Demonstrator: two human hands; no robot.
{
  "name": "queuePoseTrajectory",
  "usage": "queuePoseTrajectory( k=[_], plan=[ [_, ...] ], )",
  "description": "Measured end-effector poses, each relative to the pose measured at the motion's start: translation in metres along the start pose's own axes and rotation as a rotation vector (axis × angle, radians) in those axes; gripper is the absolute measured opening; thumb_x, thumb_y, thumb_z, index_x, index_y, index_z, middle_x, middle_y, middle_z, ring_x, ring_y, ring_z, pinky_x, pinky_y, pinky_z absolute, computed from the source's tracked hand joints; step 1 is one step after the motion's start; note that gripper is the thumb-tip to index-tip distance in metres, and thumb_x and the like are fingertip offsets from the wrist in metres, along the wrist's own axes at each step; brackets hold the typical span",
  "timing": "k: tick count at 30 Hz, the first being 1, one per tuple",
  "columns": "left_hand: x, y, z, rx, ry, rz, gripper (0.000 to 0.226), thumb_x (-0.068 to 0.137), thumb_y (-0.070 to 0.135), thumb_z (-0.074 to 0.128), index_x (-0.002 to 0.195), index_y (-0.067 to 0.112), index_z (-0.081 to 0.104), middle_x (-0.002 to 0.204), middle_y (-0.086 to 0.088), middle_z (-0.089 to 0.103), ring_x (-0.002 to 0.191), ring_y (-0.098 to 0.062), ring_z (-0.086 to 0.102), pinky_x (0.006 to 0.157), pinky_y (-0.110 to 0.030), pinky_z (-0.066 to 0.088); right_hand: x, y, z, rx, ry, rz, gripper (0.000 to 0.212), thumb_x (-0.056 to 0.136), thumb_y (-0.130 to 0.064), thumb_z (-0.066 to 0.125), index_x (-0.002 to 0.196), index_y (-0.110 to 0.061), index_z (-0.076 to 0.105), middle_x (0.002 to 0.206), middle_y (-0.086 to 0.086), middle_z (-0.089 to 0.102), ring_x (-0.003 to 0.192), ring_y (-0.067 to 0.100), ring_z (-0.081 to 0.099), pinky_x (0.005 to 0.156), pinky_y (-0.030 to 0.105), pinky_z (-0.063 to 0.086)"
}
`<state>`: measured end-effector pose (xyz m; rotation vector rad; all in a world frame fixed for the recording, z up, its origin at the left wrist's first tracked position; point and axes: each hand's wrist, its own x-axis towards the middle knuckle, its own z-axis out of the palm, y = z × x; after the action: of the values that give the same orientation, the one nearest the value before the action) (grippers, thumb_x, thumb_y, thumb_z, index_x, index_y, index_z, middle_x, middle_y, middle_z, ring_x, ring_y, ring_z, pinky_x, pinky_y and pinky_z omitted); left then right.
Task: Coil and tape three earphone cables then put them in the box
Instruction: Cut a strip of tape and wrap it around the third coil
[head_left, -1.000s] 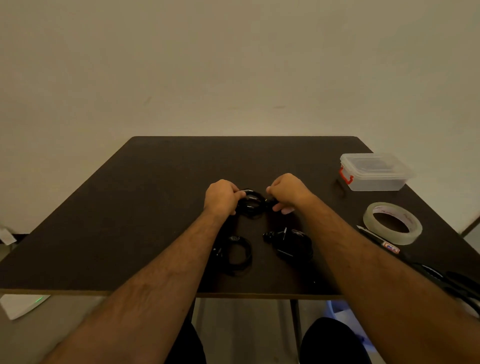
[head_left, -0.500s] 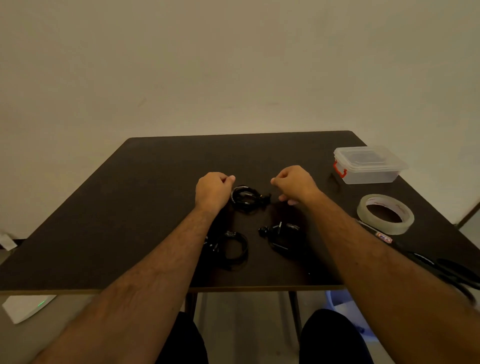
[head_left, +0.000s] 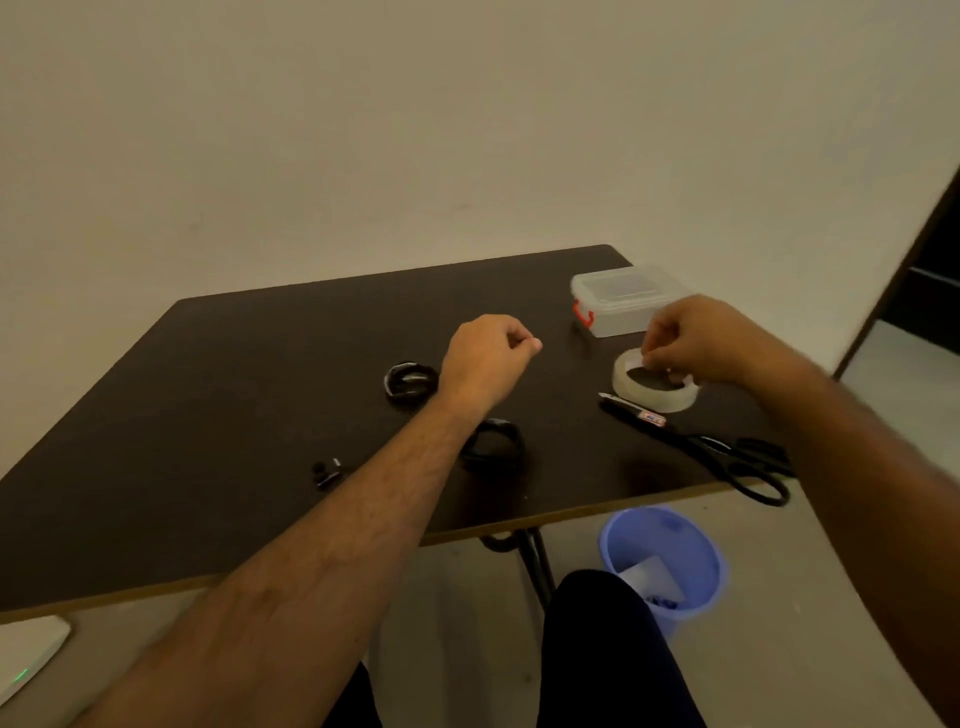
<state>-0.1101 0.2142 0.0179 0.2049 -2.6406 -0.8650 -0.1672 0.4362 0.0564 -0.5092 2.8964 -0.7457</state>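
Note:
Two coiled black earphone cables lie on the dark table (head_left: 218, 415): one coil (head_left: 410, 382) just left of my left wrist, another coil (head_left: 493, 448) under my forearm's right side. The third earphone cable (head_left: 327, 470) shows only its earbuds; my left forearm hides the remainder. My left hand (head_left: 488, 358) hovers above the table with curled fingers, holding nothing. My right hand (head_left: 696, 338) is down on the clear tape roll (head_left: 655, 397), thumb and fingers pinching its rim. The clear plastic box (head_left: 623, 304) with a red latch stands lidded behind the roll.
Black scissors (head_left: 727, 457) lie near the table's front right edge, blades pointing at the tape roll. A blue bin (head_left: 660, 561) stands on the floor below that edge. A white device (head_left: 26, 654) sits on the floor at lower left. A wall rises behind the table.
Both hands have let go of the coil between them. My right hand has moved right onto the tape roll, my left hand has lifted, and the view has swung right.

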Motion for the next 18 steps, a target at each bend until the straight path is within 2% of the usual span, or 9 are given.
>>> queuePoseTrajectory(
  k=[7, 10, 13, 18],
  plan=[
    [-0.011, 0.051, 0.064, 0.034, -0.213, -0.050, 0.023, 0.096, 0.027, 0.062, 0.117, 0.021, 0.068, 0.117, 0.001, 0.068, 0.107, -0.013, 0.060, 0.091, -0.031, 0.046, -0.052, 0.058, -0.001, -0.193, 0.004, 0.084, 0.017, 0.086, -0.016, 0.072, 0.081, -0.027, 0.060, 0.089, -0.003, 0.065, 0.082, 0.010, 0.058, 0.078, 0.029, 0.048],
    [-0.010, 0.055, 0.078, 0.043, -0.221, -0.118, 0.026, 0.098, 0.025, 0.057, 0.123, 0.021, 0.065, 0.122, -0.001, 0.065, 0.111, -0.015, 0.059, 0.093, -0.033, 0.046, -0.063, 0.071, 0.008, -0.246, -0.014, 0.091, 0.013, 0.089, -0.020, 0.069, 0.097, -0.025, 0.060, 0.097, -0.002, 0.063, 0.089, 0.014, 0.059, 0.081, 0.028, 0.049],
    [-0.008, 0.058, 0.084, 0.068, -0.216, -0.168, 0.030, 0.099, 0.017, 0.053, 0.127, 0.018, 0.062, 0.127, -0.003, 0.063, 0.116, -0.018, 0.058, 0.096, -0.035, 0.046, -0.068, 0.077, 0.014, -0.294, -0.028, 0.065, 0.024, 0.091, -0.025, 0.067, 0.114, -0.024, 0.059, 0.104, -0.001, 0.063, 0.092, 0.014, 0.058, 0.081, 0.028, 0.050],
    [-0.005, 0.064, 0.091, 0.093, -0.284, -0.194, 0.031, 0.098, 0.013, 0.049, 0.125, 0.014, 0.064, 0.126, -0.005, 0.063, 0.110, -0.017, 0.056, 0.087, -0.031, 0.043, -0.071, 0.080, 0.018, -0.357, -0.107, 0.046, 0.029, 0.093, -0.026, 0.065, 0.121, -0.023, 0.057, 0.109, 0.001, 0.064, 0.096, 0.015, 0.060, 0.082, 0.028, 0.052]
  ],
)
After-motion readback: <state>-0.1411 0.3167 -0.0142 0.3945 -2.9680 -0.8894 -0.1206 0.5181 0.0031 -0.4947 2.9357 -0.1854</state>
